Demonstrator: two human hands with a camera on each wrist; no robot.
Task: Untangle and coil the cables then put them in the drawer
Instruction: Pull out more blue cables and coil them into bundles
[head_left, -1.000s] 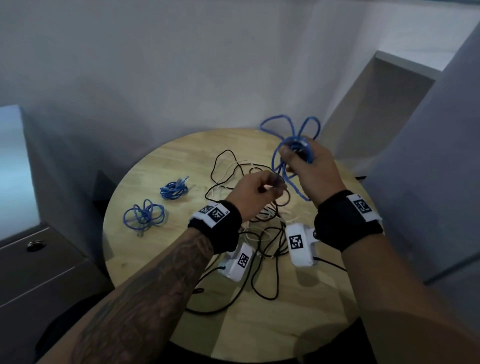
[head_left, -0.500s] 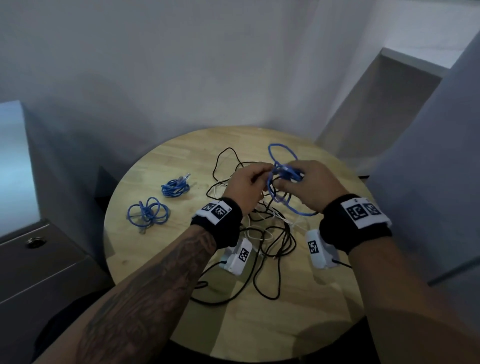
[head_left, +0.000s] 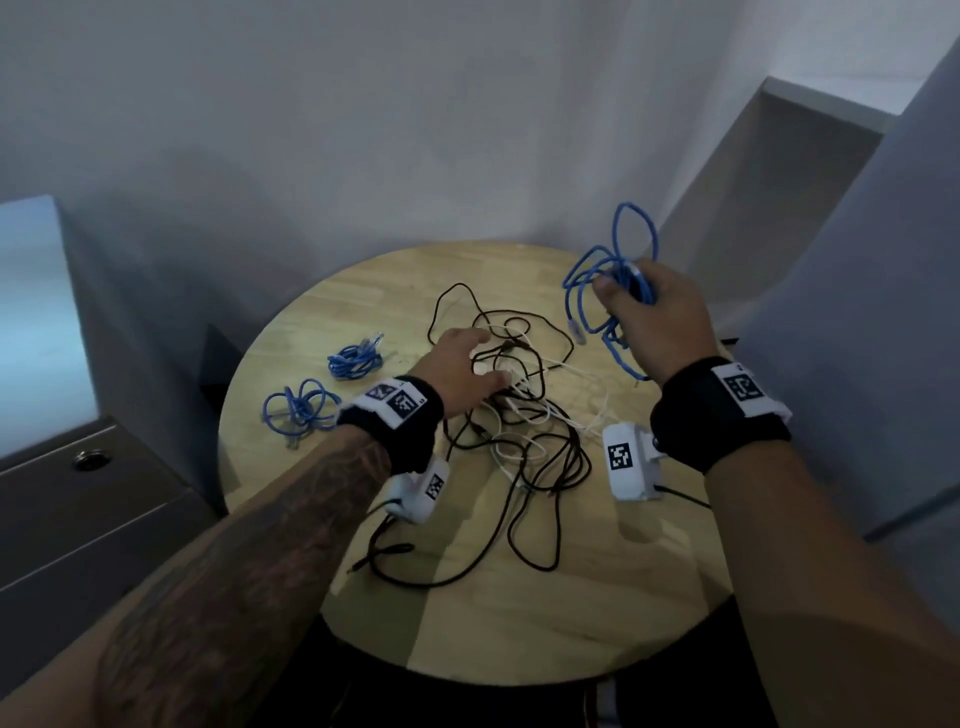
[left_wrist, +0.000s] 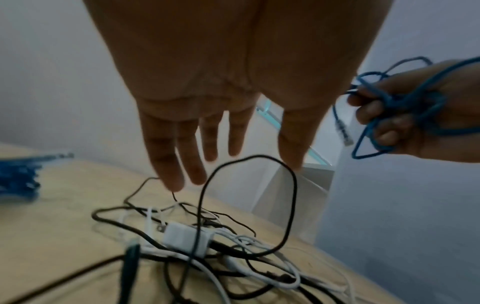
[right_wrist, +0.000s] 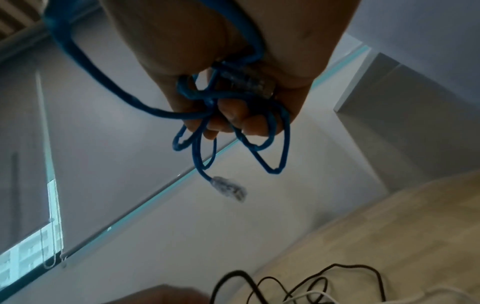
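My right hand grips a bunched blue network cable above the table's right side; loops stick up and a clear plug dangles below the fist. My left hand hovers with straight spread fingers over a tangle of black and white cables in the middle of the round wooden table. A white adapter block lies in that tangle. Two coiled blue cables lie on the table's left part.
A grey drawer cabinet with a round lock stands left of the table, its drawers closed. White walls and a grey recess stand behind. The table's near part is bare wood.
My hands have parted. The left hand let go of the blue cable and dropped over the tangle. The right hand carried the blue bundle up and to the right.
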